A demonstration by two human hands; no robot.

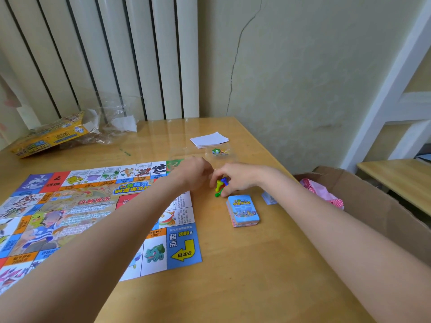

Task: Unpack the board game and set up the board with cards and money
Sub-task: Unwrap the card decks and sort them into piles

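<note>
Pawns [220,185] pinched in right hand [235,177]; left hand [194,173] curled alongside, grip unclear. Card deck [243,210] just below; bag [219,152] with pieces beyond.

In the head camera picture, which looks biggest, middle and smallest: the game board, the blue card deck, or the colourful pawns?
1. game board
2. blue card deck
3. colourful pawns, partly hidden under the right hand
</note>
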